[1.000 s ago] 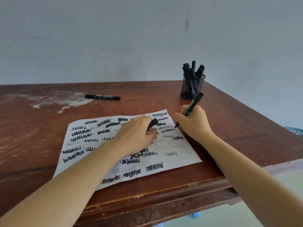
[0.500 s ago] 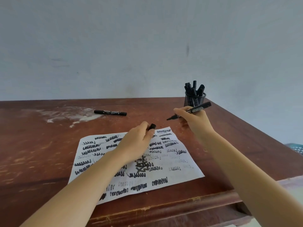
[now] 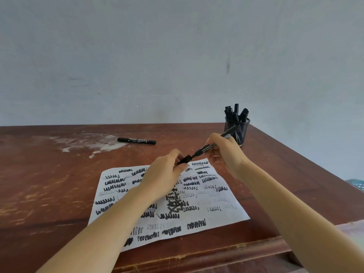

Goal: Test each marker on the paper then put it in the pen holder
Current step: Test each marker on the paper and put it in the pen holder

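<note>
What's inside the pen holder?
Several black markers stand in the pen holder, tops above its rim. Its floor is hidden, and the right hand covers its lower left.

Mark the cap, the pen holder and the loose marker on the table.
cap [image 3: 186, 159]: head view, exposed end beyond the fingers.
pen holder [image 3: 243, 133]: head view, right side of the mesh wall.
loose marker [image 3: 136, 140]: head view, middle of the barrel.

Both bare forearms reach forward, the hands nearly meeting. The left hand [image 3: 164, 175] pinches a small black plastic cap [image 3: 186, 159] at its fingertips. The right hand [image 3: 225, 155], just beside it, grips a slim black marker [image 3: 208, 148] with curled fingers.
</note>
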The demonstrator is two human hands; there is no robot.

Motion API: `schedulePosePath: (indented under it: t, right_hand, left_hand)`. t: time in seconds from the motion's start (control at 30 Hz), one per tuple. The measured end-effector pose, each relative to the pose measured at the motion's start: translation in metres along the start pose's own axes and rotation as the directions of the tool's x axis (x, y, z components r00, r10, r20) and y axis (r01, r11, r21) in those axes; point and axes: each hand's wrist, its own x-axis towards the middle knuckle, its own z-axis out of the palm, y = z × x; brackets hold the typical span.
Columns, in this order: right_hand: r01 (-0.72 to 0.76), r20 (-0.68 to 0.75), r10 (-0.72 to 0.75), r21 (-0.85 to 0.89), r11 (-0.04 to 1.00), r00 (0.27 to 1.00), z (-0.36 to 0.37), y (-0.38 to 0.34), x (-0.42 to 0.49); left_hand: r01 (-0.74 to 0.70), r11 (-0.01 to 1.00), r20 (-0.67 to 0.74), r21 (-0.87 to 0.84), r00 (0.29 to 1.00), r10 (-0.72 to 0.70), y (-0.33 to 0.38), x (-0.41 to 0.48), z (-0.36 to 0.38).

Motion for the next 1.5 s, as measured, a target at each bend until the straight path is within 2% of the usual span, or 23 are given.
schedulePosePath:
  t: [0.3, 0.7, 0.93, 1.1, 1.2, 1.33, 1.43, 1.5]
  right_hand:
    - [-0.017, 0.071, 0.017, 0.003, 1.0, 0.997, -0.005, 0.007, 0.002]
    - [-0.133, 0.145, 0.103, 0.214, 0.968, 0.984, -0.029, 0.016, 0.004]
    - [-0.107, 0.189, 0.062, 0.241, 0.965, 0.98, -0.03, 0.014, 0.002]
    - [-0.023, 0.209, -0.046, 0.318, 0.948, 0.977, -0.028, 0.009, -0.002]
    - [0.025, 0.211, -0.104, 0.349, 0.937, 0.972, -0.03, 0.002, -0.001]
    - [0.044, 0.242, -0.114, 0.279, 0.959, 0.964, -0.03, 0.003, -0.002]
    - [0.068, 0.234, -0.105, 0.159, 0.985, 0.966, -0.025, 0.01, -0.003]
    - [0.064, 0.25, -0.088, 0.104, 0.993, 0.964, -0.023, 0.01, -0.004]
  left_hand:
    - [-0.033, 0.999, -0.066, 0.005, 0.997, 0.033, -0.003, 0.002, 0.003]
    - [-0.073, 0.992, -0.088, -0.102, 0.994, 0.064, 0.003, 0.003, 0.005]
    - [-0.012, 0.986, -0.06, -0.168, 0.998, 0.002, 0.006, 0.001, 0.003]
    - [0.04, 0.985, -0.102, -0.167, 0.993, -0.058, 0.022, 0.004, -0.002]
    - [0.133, 0.964, -0.016, -0.229, 0.99, -0.14, 0.029, 0.01, -0.011]
    - [0.355, 0.808, 0.259, -0.471, 0.931, -0.258, 0.023, 0.013, -0.017]
    - [0.402, 0.775, 0.296, -0.488, 0.911, -0.287, 0.013, 0.014, -0.018]
    - [0.385, 0.809, 0.275, -0.445, 0.918, -0.286, 0.007, 0.013, -0.022]
